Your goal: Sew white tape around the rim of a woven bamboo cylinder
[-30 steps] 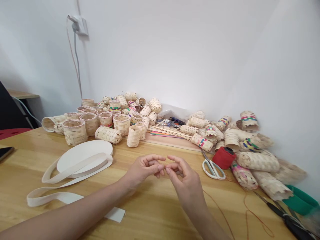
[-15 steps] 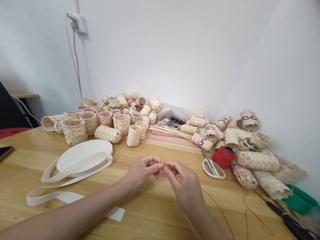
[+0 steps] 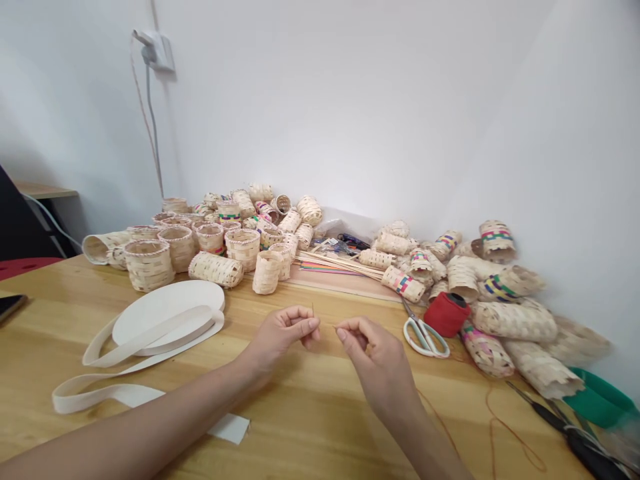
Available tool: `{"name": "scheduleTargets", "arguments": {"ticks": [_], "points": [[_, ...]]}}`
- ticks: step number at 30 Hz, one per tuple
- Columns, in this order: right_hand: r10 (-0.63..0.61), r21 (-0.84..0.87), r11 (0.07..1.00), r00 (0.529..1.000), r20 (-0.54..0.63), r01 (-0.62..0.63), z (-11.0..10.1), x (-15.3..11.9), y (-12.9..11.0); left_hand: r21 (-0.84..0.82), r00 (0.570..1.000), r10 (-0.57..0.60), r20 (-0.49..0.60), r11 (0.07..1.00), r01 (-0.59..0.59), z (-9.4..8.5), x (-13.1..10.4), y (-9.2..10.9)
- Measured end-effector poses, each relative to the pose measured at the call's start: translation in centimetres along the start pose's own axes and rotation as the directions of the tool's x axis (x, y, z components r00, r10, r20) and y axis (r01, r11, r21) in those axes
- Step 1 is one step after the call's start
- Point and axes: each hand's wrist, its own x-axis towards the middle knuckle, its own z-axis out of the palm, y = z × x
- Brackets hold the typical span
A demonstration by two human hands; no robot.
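Observation:
My left hand (image 3: 285, 333) pinches a thin needle (image 3: 313, 310) that points up from between thumb and forefinger. My right hand (image 3: 373, 353) pinches the end of a fine red-brown thread (image 3: 493, 427), a few centimetres to the right of the needle. The thread trails back over the wooden table (image 3: 310, 420) toward a red spool (image 3: 447, 313). Both hands hover just above the table's middle.
A roll of white flat tape (image 3: 167, 317) with loose loops lies left. White-handled scissors (image 3: 425, 337) lie right of my hands. Piles of small woven baskets (image 3: 245, 247) and more baskets (image 3: 510, 320) line the wall. Dark scissors (image 3: 575, 433) and a green dish (image 3: 600, 400) sit far right; a phone (image 3: 7, 305) far left.
My hands have drawn slightly apart; they touched at the fingertips before. The needle now shows upright in my left hand.

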Motion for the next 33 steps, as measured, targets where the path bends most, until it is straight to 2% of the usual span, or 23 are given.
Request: {"name": "scheduleTargets", "arguments": {"ticks": [6,12,17,22,33], "points": [[0.11,0.216,0.97,0.994,0.013,-0.111,0.3,0.1,0.3,-0.015,0.999,-0.025,0.026,1.0,0.026,0.2,-0.1,-0.2],[0.143,0.368,0.922,0.989,-0.026,-0.123,0.8,0.0,0.7,-0.08,0.995,-0.046,0.088,0.995,0.053,0.6,-0.5,-0.4],[0.083,0.314,0.948,0.993,-0.089,-0.05,0.9,-0.4,0.2,-0.1,0.986,-0.046,0.158,0.993,0.062,0.8,-0.8,-0.7],[0.008,0.255,0.967,0.993,-0.119,0.023,0.8,-0.6,-0.2,-0.075,0.982,-0.075,0.171,0.993,0.089,1.1,-1.1,-0.6],[0.002,0.266,0.964,0.994,-0.108,0.027,0.8,-0.6,-0.1,-0.071,0.979,-0.078,0.188,0.993,0.093,1.2,-1.2,-0.3]]}}
